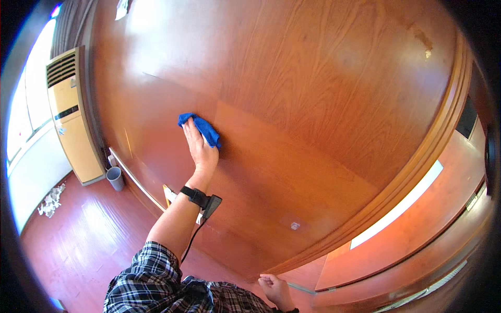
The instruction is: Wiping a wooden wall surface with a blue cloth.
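Note:
My left hand [199, 146] presses a folded blue cloth [206, 131] flat against a varnished wood-panelled wall [297, 148]. The cloth shows past the fingertips and along the thumb side; the rest of it is under the palm. A black strap with a small device [201, 199] sits on that wrist, and a cable runs down from it. Low in the view, my right hand [274, 289] hangs near the bottom corner of the panelling, fingers curled in and nothing visible in them.
A floor-standing air conditioner [74, 137] stands at left by the window, with a grey bin [115, 178] beside its base. Crumpled white paper [52, 199] lies on the reddish floor [90, 242]. Wooden trim [422, 156] edges the panelling at right, beside a doorway. A small socket [295, 225] is low on the wall.

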The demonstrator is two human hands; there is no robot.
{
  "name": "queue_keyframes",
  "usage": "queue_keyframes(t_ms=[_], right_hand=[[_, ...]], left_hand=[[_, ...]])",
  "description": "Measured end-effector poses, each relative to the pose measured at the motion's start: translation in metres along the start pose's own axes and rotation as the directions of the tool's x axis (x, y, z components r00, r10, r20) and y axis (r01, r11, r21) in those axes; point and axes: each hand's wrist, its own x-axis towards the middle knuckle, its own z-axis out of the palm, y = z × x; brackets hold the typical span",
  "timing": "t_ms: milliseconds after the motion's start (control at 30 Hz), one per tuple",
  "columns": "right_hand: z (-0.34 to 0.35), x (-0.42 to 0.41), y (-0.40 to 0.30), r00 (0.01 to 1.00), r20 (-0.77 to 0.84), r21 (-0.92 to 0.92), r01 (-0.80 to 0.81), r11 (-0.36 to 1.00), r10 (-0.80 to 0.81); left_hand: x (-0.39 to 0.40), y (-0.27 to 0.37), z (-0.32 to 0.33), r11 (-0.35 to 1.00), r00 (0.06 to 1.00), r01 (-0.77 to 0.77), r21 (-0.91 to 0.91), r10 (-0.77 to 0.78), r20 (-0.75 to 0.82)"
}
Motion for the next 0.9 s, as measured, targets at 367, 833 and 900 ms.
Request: queue_keyframes(t_ms=[367, 833, 900], right_hand=[[0.025, 0.012, 0.009, 0.984, -0.038, 0.047, 0.175, 0.983, -0.174], [0.068, 0.045, 0.004, 0.987, -0.084, 0.017, 0.142, 0.99, -0.141], [0.079, 0.052, 0.01, 0.988, -0.09, 0.029, 0.131, 0.991, -0.128]], left_hand=[[0.012, 0.13, 0.012, 0.868, 0.857, -0.495, -0.046, 0.496, 0.142], [0.072, 0.134, -0.004, 0.779, 0.759, -0.619, -0.101, 0.627, 0.178], [0.1, 0.121, -0.004, 0.816, 0.804, -0.575, -0.058, 0.577, 0.141]])
